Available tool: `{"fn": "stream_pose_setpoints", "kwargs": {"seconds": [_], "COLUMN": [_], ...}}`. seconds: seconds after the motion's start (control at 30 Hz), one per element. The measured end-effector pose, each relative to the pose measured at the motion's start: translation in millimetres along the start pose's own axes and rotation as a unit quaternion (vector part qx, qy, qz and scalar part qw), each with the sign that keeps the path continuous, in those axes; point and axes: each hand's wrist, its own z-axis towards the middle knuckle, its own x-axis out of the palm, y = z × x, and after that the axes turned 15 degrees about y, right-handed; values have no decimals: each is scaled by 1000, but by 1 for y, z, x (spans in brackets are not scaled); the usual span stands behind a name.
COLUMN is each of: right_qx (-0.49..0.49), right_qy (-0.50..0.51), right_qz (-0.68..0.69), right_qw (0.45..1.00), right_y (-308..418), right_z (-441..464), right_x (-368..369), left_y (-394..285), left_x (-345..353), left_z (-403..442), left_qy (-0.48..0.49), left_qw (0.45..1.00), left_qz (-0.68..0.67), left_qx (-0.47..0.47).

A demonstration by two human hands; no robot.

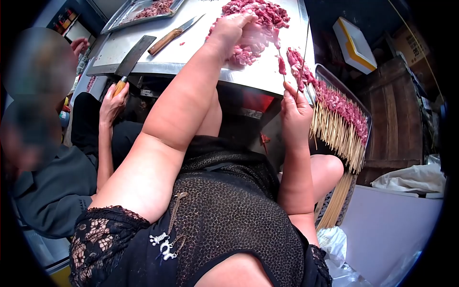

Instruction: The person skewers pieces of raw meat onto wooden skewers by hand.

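My left hand (232,31) reaches into a pile of raw meat pieces (267,15) on the white table (196,45); its fingers are bent down over the meat, and what they grip, if anything, is hidden. Near the table's right edge, my right hand (296,112) is closed around thin skewers, held upright. One skewer (282,64) carries a few meat pieces near its tip. Just beyond that hand, more threaded meat (295,58) lies at the table edge. To its right, a metal tray (368,117) holds several finished meat skewers (346,112), sticks pointing towards me.
A co-worker's hand (113,103) holds a cleaver (136,55) at the table's left edge. A wooden-handled knife (165,40) lies on the table, near a tray of meat (126,18). Bare sticks (337,203) lie at the right. A white and yellow box (354,45) stands beyond.
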Motion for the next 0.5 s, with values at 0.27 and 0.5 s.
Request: {"fn": "stream_pose_setpoints", "kwargs": {"seconds": [0.27,0.5], "right_qx": [25,79], "right_qy": [30,36], "right_qz": [87,137], "right_qw": [995,987], "right_y": [2,11], "right_z": [-1,-2], "right_x": [-3,-2], "left_y": [13,11], "left_x": [-35,-36], "left_z": [14,23], "left_qy": [-91,-91], "left_qw": [859,921], "left_qz": [499,367], "left_qx": [75,93]}}
